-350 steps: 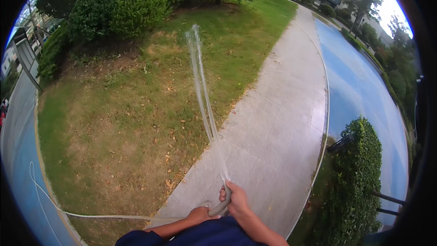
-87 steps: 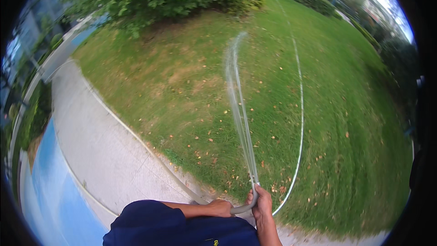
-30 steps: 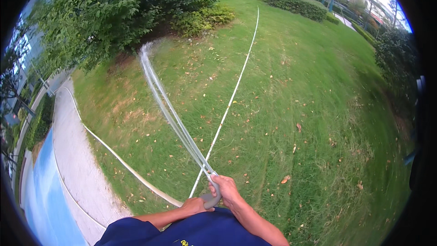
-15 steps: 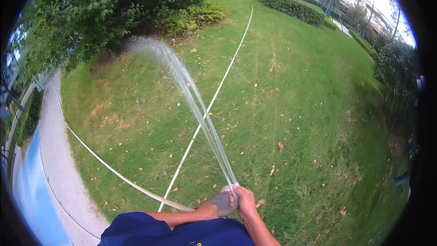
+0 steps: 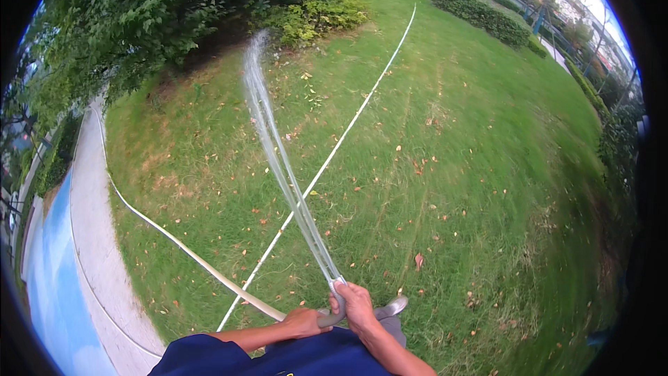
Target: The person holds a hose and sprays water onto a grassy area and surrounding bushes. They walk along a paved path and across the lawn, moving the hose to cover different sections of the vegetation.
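My right hand (image 5: 357, 305) is closed round the end of a pale hose, its thumb up at the mouth. Out of that mouth shoots water (image 5: 282, 163) in two thin streams, which arc away and break into spray near the yellow-green shrubs. Lower and to the left, my left hand (image 5: 304, 323) wraps round the hose (image 5: 216, 276) a short way behind the end. Between the two hands the hose bends upward. From my left hand it runs left across the grass to the paved path.
A straight white line (image 5: 346, 127), perhaps another hose, crosses the lawn (image 5: 480, 167) and passes under the water. Dense trees (image 5: 139, 28) and yellow-green shrubs (image 5: 313, 19) stand far left. The grey path (image 5: 94, 202) with a blue strip borders the left. A clipped hedge (image 5: 480, 12) lies far right.
Both hands and the hose end have shifted slightly left in the picture. The spray now lands nearer the yellow-green shrubs instead of under the dark tree. A shoe now shows right of my right hand.
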A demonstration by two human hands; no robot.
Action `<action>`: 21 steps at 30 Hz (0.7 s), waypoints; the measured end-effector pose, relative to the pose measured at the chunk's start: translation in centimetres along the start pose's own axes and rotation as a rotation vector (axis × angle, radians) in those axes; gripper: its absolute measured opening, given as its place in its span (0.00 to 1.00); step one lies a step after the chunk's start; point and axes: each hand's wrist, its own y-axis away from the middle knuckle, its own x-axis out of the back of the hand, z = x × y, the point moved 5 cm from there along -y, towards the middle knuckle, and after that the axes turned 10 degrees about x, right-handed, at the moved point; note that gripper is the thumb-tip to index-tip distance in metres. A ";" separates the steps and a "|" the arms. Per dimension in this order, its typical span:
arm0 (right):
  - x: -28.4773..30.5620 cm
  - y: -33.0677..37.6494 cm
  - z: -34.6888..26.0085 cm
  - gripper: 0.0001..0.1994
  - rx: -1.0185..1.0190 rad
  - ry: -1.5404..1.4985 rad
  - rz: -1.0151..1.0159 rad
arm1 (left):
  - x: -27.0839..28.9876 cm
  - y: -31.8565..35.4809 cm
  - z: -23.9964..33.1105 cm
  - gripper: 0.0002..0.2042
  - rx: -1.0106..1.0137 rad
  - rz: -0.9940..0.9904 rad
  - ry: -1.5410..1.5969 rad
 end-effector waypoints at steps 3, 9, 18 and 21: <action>3.5 -3.8 -3.7 0.12 0.010 -0.002 -0.100 | 2.6 -2.9 4.5 0.21 0.087 0.073 0.009; 13.3 -10.8 -12.2 0.12 0.059 -0.013 -0.263 | 7.6 -9.3 16.9 0.23 0.189 0.202 -0.025; 29.0 -18.3 -30.7 0.12 0.087 -0.037 -0.164 | 14.4 -19.2 39.2 0.19 0.065 0.268 0.055; 31.6 -21.5 -34.7 0.12 0.129 0.005 -0.083 | 16.2 -24.6 42.1 0.19 -0.046 0.293 0.066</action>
